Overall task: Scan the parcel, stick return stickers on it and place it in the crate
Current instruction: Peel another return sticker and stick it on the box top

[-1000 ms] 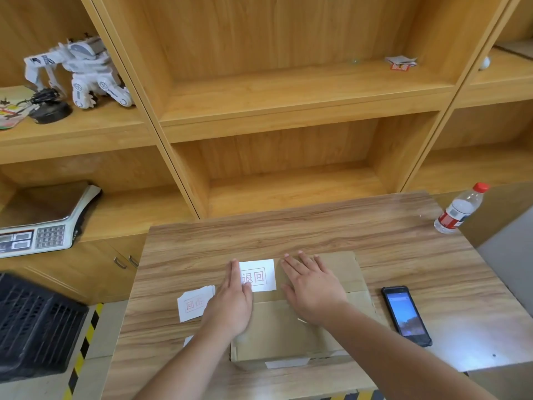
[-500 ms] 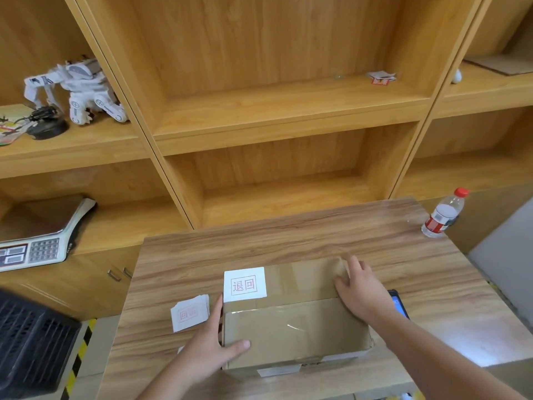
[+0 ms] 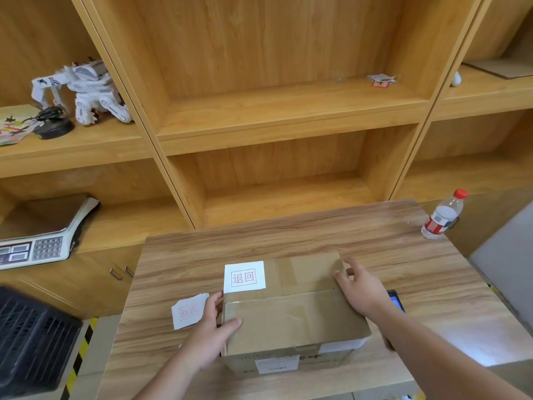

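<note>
A taped cardboard parcel [image 3: 291, 316] lies on the wooden table [image 3: 288, 235] in front of me. A white return sticker [image 3: 244, 277] with red characters is stuck on its top at the far left corner. My left hand [image 3: 212, 330] grips the parcel's left side, thumb over the top edge. My right hand [image 3: 359, 287] holds the right end, fingers curled round the far right corner. A small stack of spare return stickers [image 3: 189, 311] lies on the table just left of the parcel. A phone [image 3: 395, 300] peeks out behind my right wrist.
A black plastic crate [image 3: 31, 339] sits low at the left, beside the table. A weighing scale [image 3: 43, 235] rests on the left shelf. A water bottle [image 3: 442, 216] stands at the table's far right corner. Wooden shelving rises behind, with a toy robot [image 3: 83, 90].
Both hands left the sticker on the parcel's top and spread to its two ends. The parcel's near edge now looks slightly raised toward me.
</note>
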A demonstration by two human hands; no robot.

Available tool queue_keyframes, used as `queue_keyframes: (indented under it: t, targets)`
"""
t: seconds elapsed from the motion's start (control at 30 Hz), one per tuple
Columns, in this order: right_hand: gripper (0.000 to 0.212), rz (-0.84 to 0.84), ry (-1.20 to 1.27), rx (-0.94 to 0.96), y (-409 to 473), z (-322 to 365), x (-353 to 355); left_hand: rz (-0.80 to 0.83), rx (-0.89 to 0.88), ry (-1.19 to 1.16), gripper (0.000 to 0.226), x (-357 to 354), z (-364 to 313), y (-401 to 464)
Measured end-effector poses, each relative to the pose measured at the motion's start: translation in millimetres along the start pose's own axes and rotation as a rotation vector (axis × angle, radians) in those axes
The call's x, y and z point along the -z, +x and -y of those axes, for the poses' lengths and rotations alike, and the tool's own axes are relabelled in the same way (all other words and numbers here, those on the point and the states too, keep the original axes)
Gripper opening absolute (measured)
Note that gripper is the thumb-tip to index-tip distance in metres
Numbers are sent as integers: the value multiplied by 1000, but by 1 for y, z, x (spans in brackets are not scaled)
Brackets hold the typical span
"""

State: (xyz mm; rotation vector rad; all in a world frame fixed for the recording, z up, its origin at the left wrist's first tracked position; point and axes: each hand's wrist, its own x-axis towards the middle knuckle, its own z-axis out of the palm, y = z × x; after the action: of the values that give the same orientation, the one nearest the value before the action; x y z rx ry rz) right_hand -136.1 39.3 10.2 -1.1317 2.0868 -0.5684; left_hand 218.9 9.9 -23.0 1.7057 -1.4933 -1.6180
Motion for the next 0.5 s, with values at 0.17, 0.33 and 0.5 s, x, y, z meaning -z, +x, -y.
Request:
queue_keyframes:
  t: [0.17,0.33,0.5]
  targets:
    - [49,9,168,-20,2,-4,2,13,-9,-39,75,2,-9,-4]
    - [74,116,366,-96,5,-8,9,135,-108,142,120,7,-15,-15]
    - [79,182,513,-78,11,-6,13,106,-139,274,112,4,-23,-18]
